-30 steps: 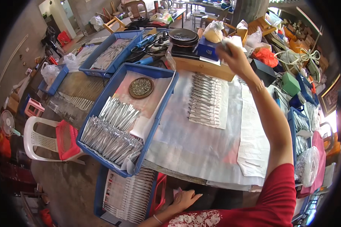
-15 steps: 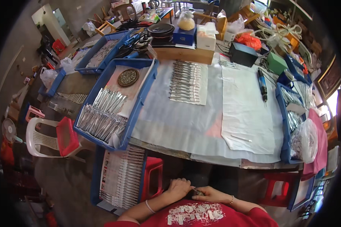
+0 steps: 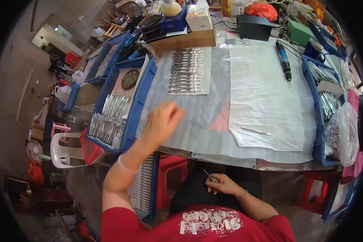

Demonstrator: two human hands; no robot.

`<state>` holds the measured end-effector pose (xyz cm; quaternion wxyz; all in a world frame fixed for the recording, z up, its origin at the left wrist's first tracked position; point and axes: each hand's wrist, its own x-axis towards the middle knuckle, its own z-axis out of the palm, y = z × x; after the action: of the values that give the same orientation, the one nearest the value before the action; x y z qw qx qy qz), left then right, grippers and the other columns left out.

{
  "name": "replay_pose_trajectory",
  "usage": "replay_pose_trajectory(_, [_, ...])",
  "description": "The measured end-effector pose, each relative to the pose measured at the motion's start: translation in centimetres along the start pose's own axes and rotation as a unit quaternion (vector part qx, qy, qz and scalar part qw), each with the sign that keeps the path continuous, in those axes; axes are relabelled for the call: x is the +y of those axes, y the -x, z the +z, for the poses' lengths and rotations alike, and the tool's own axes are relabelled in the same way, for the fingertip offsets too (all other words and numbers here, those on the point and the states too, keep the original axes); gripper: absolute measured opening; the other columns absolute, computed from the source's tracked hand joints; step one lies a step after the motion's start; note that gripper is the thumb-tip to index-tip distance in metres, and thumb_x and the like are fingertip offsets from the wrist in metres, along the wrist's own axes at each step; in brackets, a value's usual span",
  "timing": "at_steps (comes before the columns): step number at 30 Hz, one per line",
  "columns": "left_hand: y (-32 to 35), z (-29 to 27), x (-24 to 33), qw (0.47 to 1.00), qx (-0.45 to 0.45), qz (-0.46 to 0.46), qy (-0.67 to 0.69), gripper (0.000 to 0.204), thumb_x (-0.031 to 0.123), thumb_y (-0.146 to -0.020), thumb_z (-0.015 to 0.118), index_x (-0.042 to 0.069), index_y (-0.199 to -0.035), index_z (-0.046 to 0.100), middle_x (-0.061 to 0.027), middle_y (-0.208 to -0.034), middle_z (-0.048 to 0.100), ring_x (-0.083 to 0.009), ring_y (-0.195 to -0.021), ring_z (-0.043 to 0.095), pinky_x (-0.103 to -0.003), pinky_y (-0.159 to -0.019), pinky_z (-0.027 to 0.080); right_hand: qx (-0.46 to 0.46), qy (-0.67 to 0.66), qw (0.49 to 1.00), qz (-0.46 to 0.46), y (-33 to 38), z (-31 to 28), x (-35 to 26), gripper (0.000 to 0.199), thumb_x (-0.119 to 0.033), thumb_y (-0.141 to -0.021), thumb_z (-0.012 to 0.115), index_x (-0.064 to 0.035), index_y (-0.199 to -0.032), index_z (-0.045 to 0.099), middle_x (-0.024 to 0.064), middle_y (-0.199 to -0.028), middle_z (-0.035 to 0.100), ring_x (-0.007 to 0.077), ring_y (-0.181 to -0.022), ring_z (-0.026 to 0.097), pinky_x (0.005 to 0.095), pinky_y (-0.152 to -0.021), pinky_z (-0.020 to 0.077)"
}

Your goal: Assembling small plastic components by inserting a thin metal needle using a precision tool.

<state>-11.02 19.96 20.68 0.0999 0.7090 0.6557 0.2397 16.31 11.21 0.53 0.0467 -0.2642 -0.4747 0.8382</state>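
My left hand (image 3: 161,123) is raised over the near left part of the grey-covered table, beside the blue tray (image 3: 127,135). Motion smears its fingers, so their closure and any contents cannot be made out. Down over my lap, my right hand (image 3: 226,184) is closed around a small thin-shafted hand tool (image 3: 207,173), whose shaft points up and left. Beyond my left hand, slim silvery metal pieces (image 3: 186,70) lie in a row on a pale cloth. A single thin silvery piece (image 3: 255,131) rests on the white cloth (image 3: 266,101) to the right.
The blue tray holds many silvery pieces and a round dark disc (image 3: 130,79). A black-and-blue power screwdriver (image 3: 283,60) lies on the white cloth's far right. Another blue tray (image 3: 319,137) with bagged pieces borders the right edge. A wooden box (image 3: 181,41) stands behind the row.
My left hand has left my right hand and swung up and forward over the table. My right hand stays low, its tool's shaft now visible. The view has shifted.
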Motion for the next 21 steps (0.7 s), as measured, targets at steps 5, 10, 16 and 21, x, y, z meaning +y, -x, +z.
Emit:
replay_pose_trajectory(5, [-9.8,3.9,-7.0,0.962,0.120,0.170,-0.176,0.022,0.005,-0.082,0.060,0.004,-0.104,0.059,-0.0096,-0.096,0.060,-0.0292,-0.092,0.059,-0.040,-0.079,0.044,-0.012,-0.024,1.000,-0.001,0.8,-0.2,0.1,0.019,-0.024,-0.096,0.059,-0.0051,-0.096,0.060,0.0019,-0.076,0.065,0.0056,-0.057,0.054,0.0203,-0.053,0.0455])
replay_pose_trajectory(10, [-14.2,6.2,-11.3,0.922,0.103,0.251,-0.275,0.023,0.005,-0.083,0.050,0.007,-0.104,0.059,-0.0061,-0.093,0.060,-0.0233,-0.092,0.059,-0.040,-0.085,0.040,-0.018,-0.020,1.000,0.005,0.7,-1.0,-0.6,0.018,-0.024,-0.097,0.058,-0.0060,-0.096,0.060,0.0018,-0.075,0.064,0.0059,-0.057,0.053,0.0206,-0.053,0.0454])
replay_pose_trajectory(16, [-16.0,7.0,-11.7,0.902,0.050,0.269,-0.335,0.013,0.006,-0.083,0.051,0.009,-0.095,0.057,-0.0056,-0.087,0.060,-0.0218,-0.088,0.059,-0.039,-0.086,0.039,-0.024,-0.025,0.999,0.040,0.4,-1.4,-1.2,0.018,-0.025,-0.097,0.058,-0.0064,-0.097,0.059,0.0007,-0.076,0.062,0.0063,-0.057,0.052,0.0210,-0.054,0.0456])
replay_pose_trajectory(21, [-15.7,5.8,-12.1,0.896,0.055,0.288,-0.334,0.012,0.005,-0.081,0.055,0.009,-0.093,0.056,-0.0060,-0.084,0.060,-0.0224,-0.084,0.060,-0.038,-0.084,0.040,-0.028,-0.017,0.998,0.046,0.3,-1.2,-1.0,0.019,-0.025,-0.097,0.058,-0.0063,-0.097,0.059,0.0007,-0.076,0.062,0.0064,-0.058,0.053,0.0209,-0.054,0.0455])
